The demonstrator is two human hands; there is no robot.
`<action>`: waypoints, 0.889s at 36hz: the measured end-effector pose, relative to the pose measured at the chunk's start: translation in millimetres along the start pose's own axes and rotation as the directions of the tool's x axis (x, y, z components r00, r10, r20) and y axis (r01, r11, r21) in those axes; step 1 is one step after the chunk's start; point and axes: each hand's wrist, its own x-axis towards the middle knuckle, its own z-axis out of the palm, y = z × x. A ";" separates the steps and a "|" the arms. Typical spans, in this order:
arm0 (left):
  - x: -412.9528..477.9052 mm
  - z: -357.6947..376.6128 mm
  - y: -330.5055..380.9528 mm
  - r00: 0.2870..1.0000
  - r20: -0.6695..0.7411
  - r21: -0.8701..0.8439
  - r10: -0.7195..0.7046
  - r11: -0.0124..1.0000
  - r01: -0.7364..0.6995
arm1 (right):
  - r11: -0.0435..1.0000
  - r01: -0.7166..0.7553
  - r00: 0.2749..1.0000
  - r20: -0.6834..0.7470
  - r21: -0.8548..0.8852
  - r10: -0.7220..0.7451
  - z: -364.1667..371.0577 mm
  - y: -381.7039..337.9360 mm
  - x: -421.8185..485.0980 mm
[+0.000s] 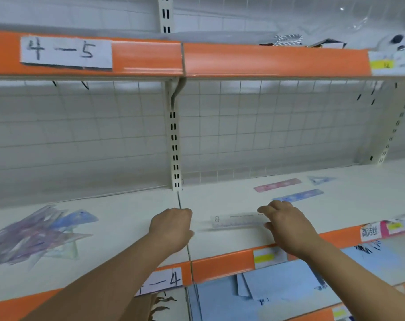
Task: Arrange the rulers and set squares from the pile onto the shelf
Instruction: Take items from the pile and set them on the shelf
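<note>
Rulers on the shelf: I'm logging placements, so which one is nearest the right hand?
The clear ruler, its end beside the right hand; the blue ruler and pink ruler lie farther back.

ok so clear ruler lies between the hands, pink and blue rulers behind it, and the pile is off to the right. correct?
Not quite: the pile is off to the left, on the left section of the shelf. The rest holds in the head view: the clear ruler lies between the left hand and right hand, with the pink ruler and blue ruler behind it.
</note>
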 end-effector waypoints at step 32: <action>127.1 1.2 33.5 0.999 -0.034 0.015 -0.032 0.999 0.033 | 0.999 0.034 0.999 0.032 0.037 -0.035 30.5 73.3 113.9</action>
